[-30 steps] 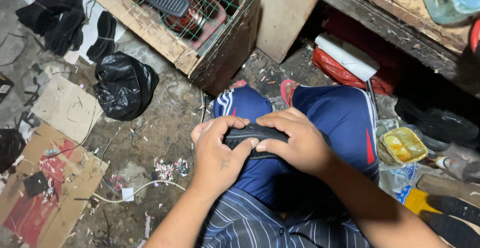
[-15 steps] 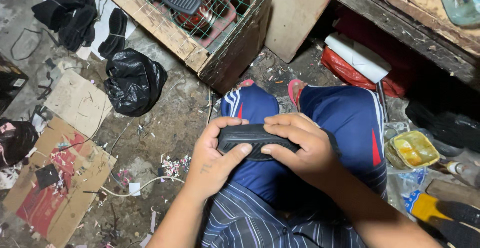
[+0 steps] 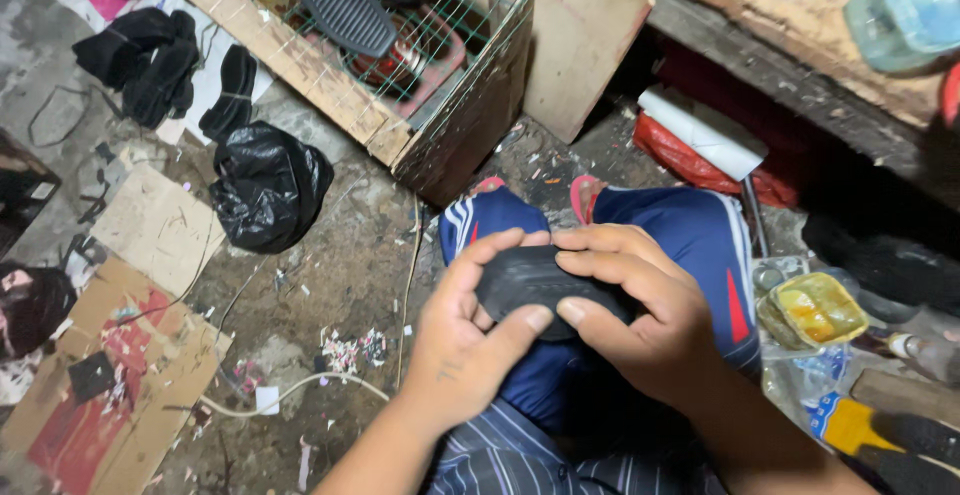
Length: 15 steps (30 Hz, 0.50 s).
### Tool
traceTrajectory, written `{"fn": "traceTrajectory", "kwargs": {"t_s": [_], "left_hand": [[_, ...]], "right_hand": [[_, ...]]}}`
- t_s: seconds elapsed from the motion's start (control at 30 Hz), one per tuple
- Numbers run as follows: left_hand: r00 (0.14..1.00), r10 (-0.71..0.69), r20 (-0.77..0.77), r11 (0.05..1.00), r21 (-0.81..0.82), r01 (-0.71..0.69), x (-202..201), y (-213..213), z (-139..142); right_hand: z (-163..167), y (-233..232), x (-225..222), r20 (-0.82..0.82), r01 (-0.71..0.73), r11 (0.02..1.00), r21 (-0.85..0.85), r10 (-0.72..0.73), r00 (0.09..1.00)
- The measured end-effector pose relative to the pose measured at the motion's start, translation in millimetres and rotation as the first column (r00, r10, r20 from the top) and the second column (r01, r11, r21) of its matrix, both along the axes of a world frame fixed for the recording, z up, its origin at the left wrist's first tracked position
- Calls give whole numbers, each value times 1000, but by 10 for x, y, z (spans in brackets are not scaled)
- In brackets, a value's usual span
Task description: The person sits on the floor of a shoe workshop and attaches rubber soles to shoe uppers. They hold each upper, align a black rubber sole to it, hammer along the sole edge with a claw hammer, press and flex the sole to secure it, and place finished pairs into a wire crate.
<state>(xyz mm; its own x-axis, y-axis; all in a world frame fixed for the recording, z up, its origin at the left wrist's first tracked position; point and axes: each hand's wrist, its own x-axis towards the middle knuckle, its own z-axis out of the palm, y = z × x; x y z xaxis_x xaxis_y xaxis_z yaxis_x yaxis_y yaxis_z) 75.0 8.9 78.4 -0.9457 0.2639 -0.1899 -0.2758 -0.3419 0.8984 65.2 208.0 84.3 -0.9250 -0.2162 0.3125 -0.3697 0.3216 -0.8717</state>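
A black rubber sole piece (image 3: 540,280) sits over my blue-trousered knees, gripped at both ends: my left hand (image 3: 470,340) and right hand (image 3: 640,315) have fingers closed around it. Far left, a black plastic bag (image 3: 268,187) lies on the floor beside a wire-fronted wooden crate (image 3: 470,115).

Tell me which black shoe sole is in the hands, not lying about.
The black sole over the blue-trousered lap, gripped by left hand and right hand. The ribbed sole lies untouched on the wire-mesh crate.
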Motion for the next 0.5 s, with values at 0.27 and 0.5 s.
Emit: {"fn": "traceTrajectory", "kwargs": {"t_s": [0.27, 0.5], "left_hand": [[976, -138, -166, 989, -68, 128, -77, 262, 219], [882, -141, -451, 964, -265, 18, -82, 249, 265]], "right_hand": [[315, 220, -69, -130, 19, 998, 67, -10, 991], [282, 197, 44, -193, 86, 996, 16, -81, 978]]}}
